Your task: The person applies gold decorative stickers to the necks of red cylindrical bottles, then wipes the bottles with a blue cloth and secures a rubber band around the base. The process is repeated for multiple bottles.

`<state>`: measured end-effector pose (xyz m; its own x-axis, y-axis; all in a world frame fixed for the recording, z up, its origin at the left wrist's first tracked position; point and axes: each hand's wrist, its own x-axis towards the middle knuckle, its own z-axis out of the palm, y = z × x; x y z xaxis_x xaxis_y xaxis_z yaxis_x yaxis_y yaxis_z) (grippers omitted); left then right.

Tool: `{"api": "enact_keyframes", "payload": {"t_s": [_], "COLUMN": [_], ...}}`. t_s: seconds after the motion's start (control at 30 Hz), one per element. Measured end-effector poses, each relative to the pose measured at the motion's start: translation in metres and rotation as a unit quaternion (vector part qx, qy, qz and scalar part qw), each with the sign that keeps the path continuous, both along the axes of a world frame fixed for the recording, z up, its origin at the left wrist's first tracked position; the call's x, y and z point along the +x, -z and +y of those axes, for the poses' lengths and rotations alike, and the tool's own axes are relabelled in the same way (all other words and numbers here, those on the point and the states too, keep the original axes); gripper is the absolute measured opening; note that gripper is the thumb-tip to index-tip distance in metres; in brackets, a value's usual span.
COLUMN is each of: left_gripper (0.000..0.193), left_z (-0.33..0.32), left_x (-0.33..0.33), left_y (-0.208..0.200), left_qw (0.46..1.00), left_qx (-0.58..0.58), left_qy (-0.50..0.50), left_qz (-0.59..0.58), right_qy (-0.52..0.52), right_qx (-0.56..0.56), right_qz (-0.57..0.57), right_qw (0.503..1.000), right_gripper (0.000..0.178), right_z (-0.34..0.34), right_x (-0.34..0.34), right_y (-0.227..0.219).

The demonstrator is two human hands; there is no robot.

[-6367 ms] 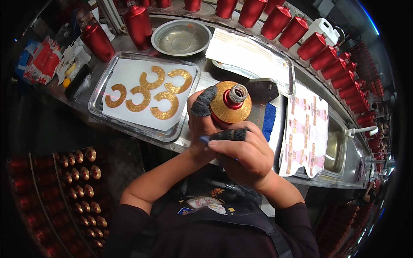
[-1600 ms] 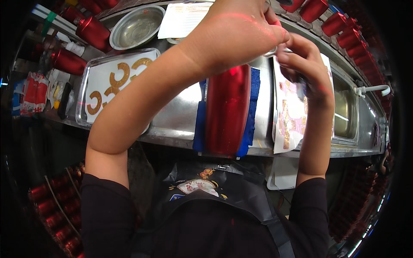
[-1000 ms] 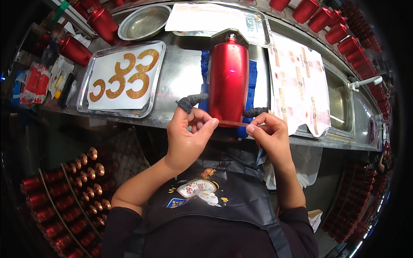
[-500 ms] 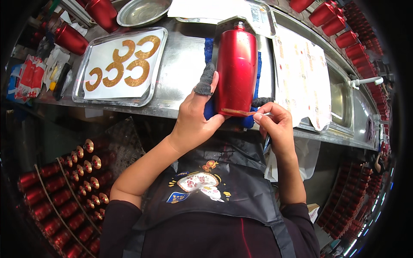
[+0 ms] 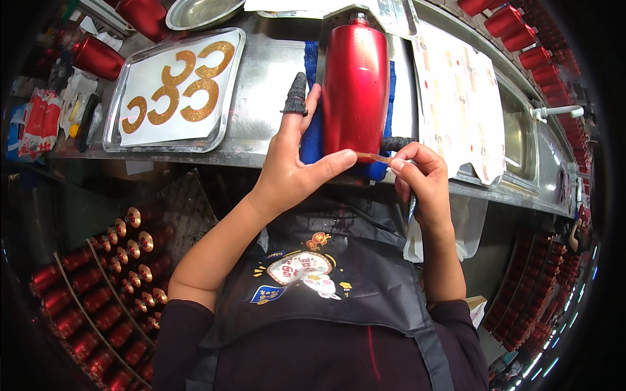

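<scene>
A glossy red bottle point(image 5: 355, 91) lies on a blue cloth point(image 5: 312, 133) with its neck pointing away from me. Along its near base edge runs a narrow gold strip point(image 5: 375, 157). My left hand point(image 5: 287, 159) is open at the bottle's left, fingers spread upward. Its thumb presses on the strip at the base. One of its fingers wears a dark fabric sleeve point(image 5: 295, 94). At the right, my right hand point(image 5: 422, 182) pinches the strip's free end. A slim metallic tool point(image 5: 412, 207), perhaps tweezers, sticks down from the same hand. A dark sleeve covers its index finger too.
To the left, a metal tray point(image 5: 228, 107) carries white paper with several gold C-shaped pieces. A metal bowl point(image 5: 202, 14) sits behind it. Printed sheets point(image 5: 456, 98) lie right of the bottle, before a sink point(image 5: 518, 140). Racks of red bottles point(image 5: 98, 313) stand below.
My left hand has shifted from gripping the bottle's side; its fingers are now off it and its thumb lies on the strip. The right hand still holds the strip's end, pulled slightly outward.
</scene>
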<state>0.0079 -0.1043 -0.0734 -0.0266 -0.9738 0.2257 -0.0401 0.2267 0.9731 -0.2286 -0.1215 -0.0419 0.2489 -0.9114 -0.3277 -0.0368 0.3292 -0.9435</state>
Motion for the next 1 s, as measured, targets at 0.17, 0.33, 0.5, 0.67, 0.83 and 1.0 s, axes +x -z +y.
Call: {"api": "enact_keyframes", "payload": {"t_s": [0.17,0.33,0.5,0.67,0.83,1.0], "left_gripper": [0.09,0.089,0.076,0.075,0.088,0.093], "left_z": [0.001,-0.003,-0.002,-0.003,-0.002,-0.002], "left_x": [-0.013,-0.008,0.001,0.007,-0.002,-0.006], "left_y": [-0.001,0.0,0.001,-0.002,0.0,0.001], "left_qw": [0.999,0.999,0.992,0.977,0.987,0.988], "left_qx": [0.026,0.023,0.056,0.08,0.064,0.056], "left_qy": [-0.023,0.005,0.034,0.05,0.051,0.046], "left_qz": [-0.029,0.036,0.106,0.19,0.135,0.136], "right_qy": [0.01,-0.002,-0.007,-0.013,-0.007,-0.004], "right_qx": [-0.039,-0.056,-0.05,-0.036,-0.045,-0.05], "right_qz": [-0.034,-0.023,-0.019,-0.043,-0.028,-0.03], "right_qw": [0.999,0.998,0.999,0.998,0.999,0.998], "right_gripper": [0.011,0.013,0.012,0.011,0.011,0.011], "right_z": [0.008,0.007,0.002,0.0,0.0,0.001], "right_x": [-0.005,-0.001,0.0,-0.003,-0.002,-0.001], "right_y": [-0.01,-0.006,0.002,0.002,0.004,0.005]}}
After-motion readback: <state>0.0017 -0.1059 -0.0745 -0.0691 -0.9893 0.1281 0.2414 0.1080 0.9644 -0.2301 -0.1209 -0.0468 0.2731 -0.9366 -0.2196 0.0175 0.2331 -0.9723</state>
